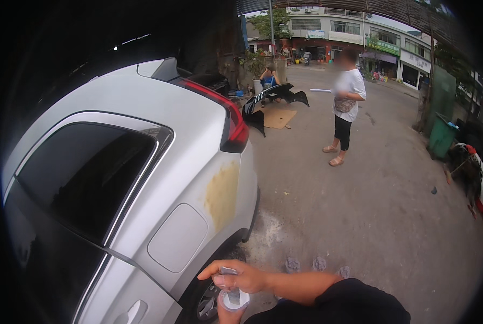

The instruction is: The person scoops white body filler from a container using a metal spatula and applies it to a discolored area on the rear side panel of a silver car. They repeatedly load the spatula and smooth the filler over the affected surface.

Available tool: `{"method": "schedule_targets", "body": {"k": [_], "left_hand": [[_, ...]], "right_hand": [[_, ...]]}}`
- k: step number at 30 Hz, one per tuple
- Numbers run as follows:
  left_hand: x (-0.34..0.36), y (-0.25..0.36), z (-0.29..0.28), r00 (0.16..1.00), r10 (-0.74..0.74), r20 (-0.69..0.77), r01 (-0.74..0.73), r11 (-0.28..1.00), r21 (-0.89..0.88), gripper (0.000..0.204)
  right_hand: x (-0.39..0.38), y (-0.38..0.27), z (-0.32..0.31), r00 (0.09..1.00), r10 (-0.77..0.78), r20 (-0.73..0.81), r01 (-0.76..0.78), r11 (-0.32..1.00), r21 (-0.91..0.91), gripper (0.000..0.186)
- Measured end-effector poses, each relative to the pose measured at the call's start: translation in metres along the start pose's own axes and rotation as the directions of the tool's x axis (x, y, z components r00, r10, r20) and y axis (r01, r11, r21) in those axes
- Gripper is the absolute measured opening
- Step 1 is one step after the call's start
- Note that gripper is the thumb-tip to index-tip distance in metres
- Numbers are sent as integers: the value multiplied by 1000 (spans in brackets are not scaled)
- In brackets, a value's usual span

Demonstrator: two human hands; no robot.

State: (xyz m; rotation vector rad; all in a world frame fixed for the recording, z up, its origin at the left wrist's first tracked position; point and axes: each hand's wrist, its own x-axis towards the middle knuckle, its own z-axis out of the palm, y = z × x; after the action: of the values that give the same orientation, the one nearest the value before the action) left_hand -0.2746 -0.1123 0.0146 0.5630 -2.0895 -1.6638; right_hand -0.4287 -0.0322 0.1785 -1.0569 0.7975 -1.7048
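Lower centre of the frame: right hand (244, 277) grips a flat grey strip-shaped tool (229, 271), index finger extended leftward. The tool's lower end meets a small round white-topped container (242, 300). Left hand (228, 317), at the bottom edge, is clasped about the container, its fingers mostly hidden. Silver car (190, 162) fills the left half; a matte yellowish rough-edged patch (222, 197) marks its rear panel, above the hands, near frame centre.

A loose black short sleeve (355, 303) leaves the right forearm (295, 284) and the ungloved fingers (214, 268) bare.
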Motion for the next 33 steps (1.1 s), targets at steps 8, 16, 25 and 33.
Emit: {"method": "schedule_targets", "body": {"k": [8, 16, 25, 33], "left_hand": [[-12, -10, -5, 998, -68, -17, 69, 998, 8, 77], [-12, -4, -3, 997, -58, -49, 58, 998, -7, 73], [-15, -12, -6, 998, -30, -62, 28, 999, -34, 78], [-14, -14, -7, 994, -62, -94, 70, 994, 89, 85]], "right_hand": [[13, 2, 1, 999, -17, 47, 15, 999, 31, 41], [18, 2, 3, 997, -71, 42, 71, 997, 6, 33], [19, 1, 10, 999, -32, 33, 34, 998, -55, 32], [19, -2, 15, 999, -34, 37, 37, 995, -88, 32]]}}
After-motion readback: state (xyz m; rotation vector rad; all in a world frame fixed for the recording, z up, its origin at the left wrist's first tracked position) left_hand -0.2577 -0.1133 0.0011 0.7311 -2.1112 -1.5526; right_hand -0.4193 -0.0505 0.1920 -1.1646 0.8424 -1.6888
